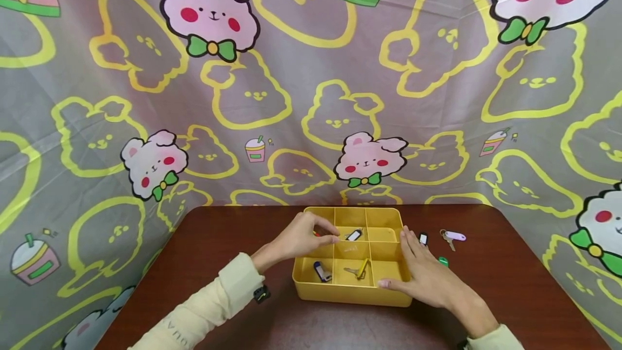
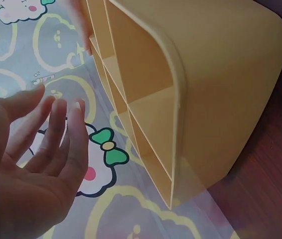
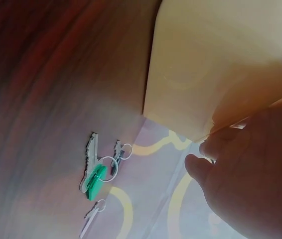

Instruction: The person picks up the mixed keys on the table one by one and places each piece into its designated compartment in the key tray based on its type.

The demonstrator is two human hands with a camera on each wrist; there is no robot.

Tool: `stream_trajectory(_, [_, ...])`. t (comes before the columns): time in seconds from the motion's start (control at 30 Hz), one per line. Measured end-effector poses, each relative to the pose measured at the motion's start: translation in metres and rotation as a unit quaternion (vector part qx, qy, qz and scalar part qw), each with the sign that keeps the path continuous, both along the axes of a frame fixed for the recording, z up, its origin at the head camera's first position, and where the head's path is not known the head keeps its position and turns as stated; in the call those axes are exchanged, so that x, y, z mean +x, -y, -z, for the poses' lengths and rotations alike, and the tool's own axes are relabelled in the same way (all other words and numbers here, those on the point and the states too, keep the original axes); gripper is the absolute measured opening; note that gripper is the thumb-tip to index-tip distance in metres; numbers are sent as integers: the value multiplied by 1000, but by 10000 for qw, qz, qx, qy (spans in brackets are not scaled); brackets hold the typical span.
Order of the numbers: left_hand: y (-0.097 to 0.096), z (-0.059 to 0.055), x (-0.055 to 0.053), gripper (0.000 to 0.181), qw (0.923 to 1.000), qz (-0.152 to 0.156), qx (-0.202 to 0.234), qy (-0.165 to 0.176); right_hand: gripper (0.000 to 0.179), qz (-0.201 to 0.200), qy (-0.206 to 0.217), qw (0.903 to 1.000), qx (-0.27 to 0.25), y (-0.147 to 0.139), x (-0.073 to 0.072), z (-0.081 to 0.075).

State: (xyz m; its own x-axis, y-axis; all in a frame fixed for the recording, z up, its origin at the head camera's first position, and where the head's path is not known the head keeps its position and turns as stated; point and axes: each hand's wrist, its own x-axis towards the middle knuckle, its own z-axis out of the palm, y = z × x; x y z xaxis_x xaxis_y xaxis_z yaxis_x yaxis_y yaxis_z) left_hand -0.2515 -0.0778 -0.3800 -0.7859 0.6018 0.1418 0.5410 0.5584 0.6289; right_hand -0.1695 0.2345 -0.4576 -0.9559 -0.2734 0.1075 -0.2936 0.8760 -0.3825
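Observation:
A yellow divided box [image 1: 353,297] stands on the table, split into several compartments. My left hand [image 1: 307,235] hovers over its back left compartment, fingers loosely curved and apart from the thumb; the left wrist view shows nothing between them. A bit of red tag [image 1: 317,234] peeks out below that hand. With straight fingers along the right wall and the thumb at the front rim, my right hand [image 1: 430,277] touches the box. Inside lie a black-and-white key tag [image 1: 355,235] at back middle, a blue key tag [image 1: 319,270] at front left and a key with a yellow tag [image 1: 362,269] at front middle.
Right of the box, on the brown table [image 1: 522,280], lie a key with a lilac tag [image 1: 455,236], a black-framed key tag [image 1: 423,239] and a key with a green tag [image 3: 96,182]. A patterned cloth [image 1: 291,96] hangs behind the table.

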Motion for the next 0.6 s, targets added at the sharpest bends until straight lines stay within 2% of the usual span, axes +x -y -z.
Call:
stream_trajectory(0.37, [10,-2,6,32,9987,37,-18,-510,131,-72,-14,9999,148,0,-3,-7])
stream_trajectory(0.47, [13,-1,9,35,9972,-24,-184,-723,130,-112,-28,9999,66,-3,-3,-10])
stream_trajectory(0.6, [17,2,17,41,9951,-129,-525,-824,124,-94,-30,9999,-105,-10,0,-14])
